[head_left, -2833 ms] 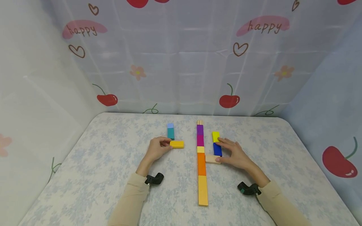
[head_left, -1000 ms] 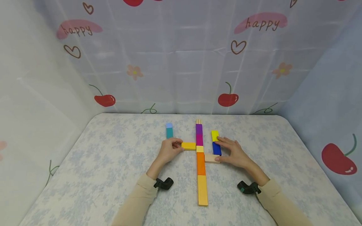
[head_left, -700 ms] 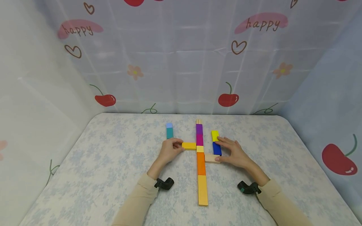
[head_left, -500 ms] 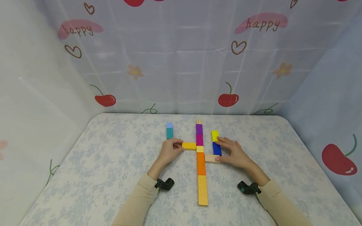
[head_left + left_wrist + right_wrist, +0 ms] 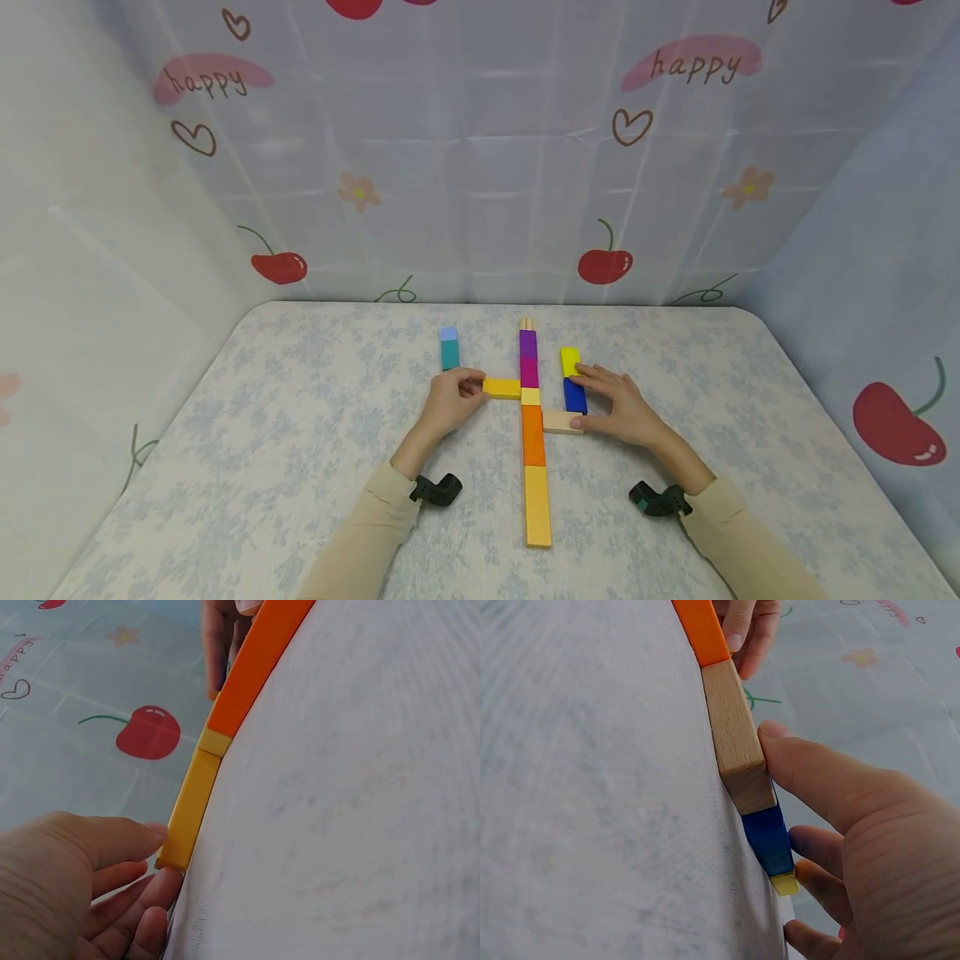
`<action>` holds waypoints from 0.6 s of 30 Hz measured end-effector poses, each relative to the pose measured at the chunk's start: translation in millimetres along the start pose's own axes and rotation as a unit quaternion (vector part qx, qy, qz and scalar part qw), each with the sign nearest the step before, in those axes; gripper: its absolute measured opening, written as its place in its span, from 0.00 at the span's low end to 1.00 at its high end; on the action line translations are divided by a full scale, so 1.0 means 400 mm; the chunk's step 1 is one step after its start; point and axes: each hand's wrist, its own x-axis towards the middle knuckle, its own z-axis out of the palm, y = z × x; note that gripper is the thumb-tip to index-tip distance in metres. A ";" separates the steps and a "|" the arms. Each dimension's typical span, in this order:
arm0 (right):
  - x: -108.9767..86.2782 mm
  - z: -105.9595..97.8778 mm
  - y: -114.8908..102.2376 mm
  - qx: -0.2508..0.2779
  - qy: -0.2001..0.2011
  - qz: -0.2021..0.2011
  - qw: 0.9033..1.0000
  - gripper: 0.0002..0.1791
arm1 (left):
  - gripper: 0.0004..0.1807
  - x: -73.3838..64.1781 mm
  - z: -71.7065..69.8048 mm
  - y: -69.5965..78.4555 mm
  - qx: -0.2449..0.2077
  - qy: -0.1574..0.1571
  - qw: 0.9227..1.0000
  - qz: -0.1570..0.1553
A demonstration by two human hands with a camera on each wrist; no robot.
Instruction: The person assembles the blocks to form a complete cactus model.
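My left hand (image 5: pixel 448 404) pinches the left end of a yellow block (image 5: pixel 502 388), which lies crosswise with its right end against a column of blocks. Thumb and fingertips sit at that end in the left wrist view. The column has an orange block (image 5: pixel 533 435), a small pale yellow block (image 5: pixel 530 397) and a magenta block (image 5: pixel 529 372). On the other side, my right hand (image 5: pixel 622 408) lies with fingers spread. Its thumb touches a plain wooden block (image 5: pixel 731 712) that meets the column; its fingers rest along a blue block (image 5: pixel 769 840) and a bright yellow block (image 5: pixel 570 361).
A long golden block (image 5: pixel 537 506) forms the column's near end; beyond the magenta one are a purple block (image 5: pixel 528 343) and thin pale sticks (image 5: pixel 528 323). Behind my left hand stand a teal block (image 5: pixel 450 354) and a light blue block (image 5: pixel 448 333). A patterned cloth (image 5: pixel 315 417) covers the table.
My left hand has slid the yellow block rightward, from beside the teal block up to the column. Over the last half second both hands keep still; the right hand holds its place throughout.
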 end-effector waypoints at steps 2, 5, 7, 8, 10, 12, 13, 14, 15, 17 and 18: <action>-0.001 -0.001 -0.001 -0.001 -0.001 0.000 1.000 0.38 | 0.17 -0.001 -0.007 0.008 0.012 0.008 1.000 0.008; -0.001 -0.001 -0.001 -0.006 -0.002 -0.001 1.000 0.38 | 0.20 0.003 -0.025 0.022 0.027 0.032 0.999 0.033; 0.000 -0.001 -0.001 -0.008 -0.001 0.000 1.000 0.38 | 0.21 0.011 -0.041 0.029 0.025 0.046 0.998 0.043; 0.000 -0.001 -0.001 -0.008 -0.001 0.000 1.000 0.38 | 0.23 0.016 -0.049 0.030 0.020 0.051 0.998 0.041; 0.001 -0.001 -0.002 -0.010 -0.001 0.001 1.000 0.38 | 0.26 0.027 -0.066 0.028 0.012 0.054 0.998 0.028; 0.001 -0.001 -0.002 -0.007 -0.001 0.001 1.000 0.38 | 0.30 0.040 -0.083 0.019 0.010 0.051 0.999 0.006; 0.001 -0.001 -0.003 -0.006 -0.001 0.001 1.000 0.38 | 0.31 0.047 -0.091 0.012 0.011 0.047 0.999 -0.009; 0.001 -0.001 -0.003 -0.005 -0.001 0.001 1.000 0.38 | 0.33 0.053 -0.099 0.005 0.012 0.041 0.999 -0.025; 0.001 -0.001 -0.004 -0.004 -0.001 0.002 1.000 0.38 | 0.35 0.059 -0.106 -0.003 0.013 0.035 0.999 -0.040; 0.000 -0.002 -0.004 -0.001 -0.002 0.003 1.000 0.38 | 0.37 0.072 -0.118 -0.020 0.014 0.020 0.997 -0.067; 0.000 -0.002 -0.004 0.001 -0.002 0.004 1.000 0.38 | 0.38 0.077 -0.122 -0.029 0.012 0.011 0.997 -0.078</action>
